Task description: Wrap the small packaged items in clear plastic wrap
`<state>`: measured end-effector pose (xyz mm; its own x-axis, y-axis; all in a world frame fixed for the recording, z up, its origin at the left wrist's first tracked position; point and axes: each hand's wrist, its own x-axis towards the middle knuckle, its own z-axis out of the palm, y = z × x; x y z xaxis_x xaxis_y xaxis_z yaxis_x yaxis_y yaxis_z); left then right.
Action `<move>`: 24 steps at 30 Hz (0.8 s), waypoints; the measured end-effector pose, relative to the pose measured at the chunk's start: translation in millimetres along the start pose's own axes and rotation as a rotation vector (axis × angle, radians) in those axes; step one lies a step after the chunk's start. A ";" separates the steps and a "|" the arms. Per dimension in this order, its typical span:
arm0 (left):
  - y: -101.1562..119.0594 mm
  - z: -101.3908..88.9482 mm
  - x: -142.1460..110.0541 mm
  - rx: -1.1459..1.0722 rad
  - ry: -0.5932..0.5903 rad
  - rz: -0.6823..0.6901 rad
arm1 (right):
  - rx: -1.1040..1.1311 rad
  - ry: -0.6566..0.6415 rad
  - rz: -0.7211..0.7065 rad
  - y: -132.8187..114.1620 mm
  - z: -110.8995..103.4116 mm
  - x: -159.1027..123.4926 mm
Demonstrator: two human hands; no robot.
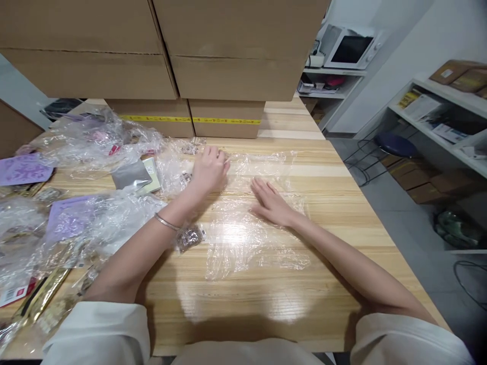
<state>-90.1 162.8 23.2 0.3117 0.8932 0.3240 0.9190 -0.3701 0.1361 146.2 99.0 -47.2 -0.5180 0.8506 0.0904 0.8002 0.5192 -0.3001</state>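
A crinkled clear plastic bag (243, 243) lies spread over the middle of the wooden table (335, 203). My right hand (272, 204) rests flat on its right part, fingers stretched out. At the upper left edge of this plastic, my left hand (210, 167) has its fingers curled down; whatever they grip is hidden. Left of that hand lies more clear wrapping with small dark pieces (186, 177) in it. A small clear packet of brownish pieces (189, 237) sits below my left wrist.
Large cardboard boxes (236, 76) stand stacked along the back. Loose plastic packaging (114, 218) crowds the left side, with purple packets (70, 218), a grey packet (131, 175) and gold wrapping (49, 294). Beyond the table's right edge are a stool (395, 144) and shelves (437, 121).
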 end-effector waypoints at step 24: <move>31.6 2.7 -104.3 -0.370 -0.406 0.496 | 0.138 -0.095 -0.064 -29.9 -46.3 -88.9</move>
<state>-92.9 58.6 -8.8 0.7999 0.5964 0.0670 0.5279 -0.7523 0.3941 182.3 11.7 -2.3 -0.5980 0.8011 0.0254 0.7190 0.5502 -0.4246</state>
